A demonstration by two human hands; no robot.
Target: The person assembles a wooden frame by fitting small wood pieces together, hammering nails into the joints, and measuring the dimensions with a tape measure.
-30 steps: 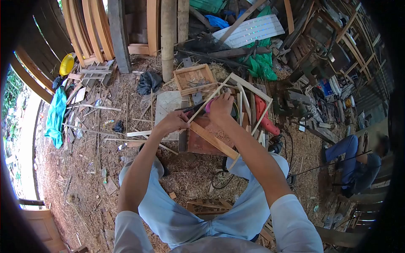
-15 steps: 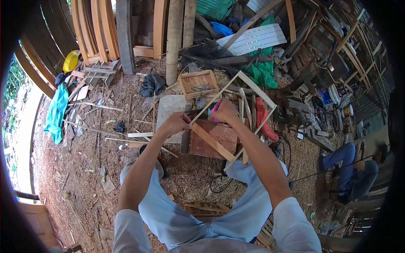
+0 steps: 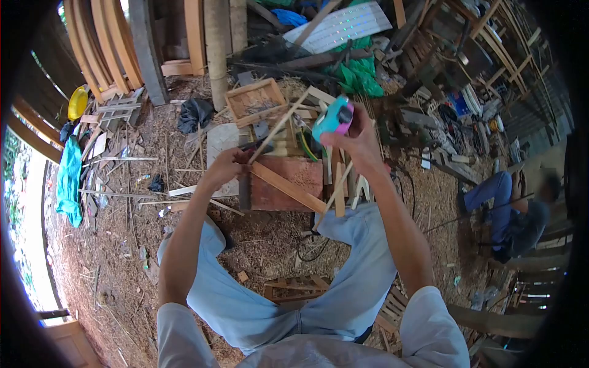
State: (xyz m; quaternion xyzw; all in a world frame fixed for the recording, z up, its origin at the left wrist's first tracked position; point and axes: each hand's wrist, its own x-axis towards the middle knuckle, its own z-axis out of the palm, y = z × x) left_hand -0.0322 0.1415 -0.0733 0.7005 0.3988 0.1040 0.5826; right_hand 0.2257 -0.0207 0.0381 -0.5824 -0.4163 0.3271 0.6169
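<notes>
My left hand (image 3: 226, 170) has its fingers closed on the left corner of a light wooden frame (image 3: 279, 130) made of thin strips. A wider wooden strip (image 3: 288, 187) of the frame slants down to the right from that corner, over a reddish-brown board (image 3: 310, 172). Raised above the frame's right side, my right hand (image 3: 359, 144) grips a teal and pink tape measure (image 3: 331, 120). A dark object beside my left fingers is too small to make out. My right hand and forearm hide part of the frame.
A shallow wooden box (image 3: 254, 103) with small bits in it lies beyond the board. Wood scraps and shavings cover the ground. At the right, another person (image 3: 521, 214) sits. A black cable (image 3: 405, 190) runs near my right forearm. Black plastic (image 3: 195, 115) lies at the left.
My right hand has lifted the tape measure up and to the right, away from the frame. My left hand still holds the frame's corner. The view has shifted somewhat.
</notes>
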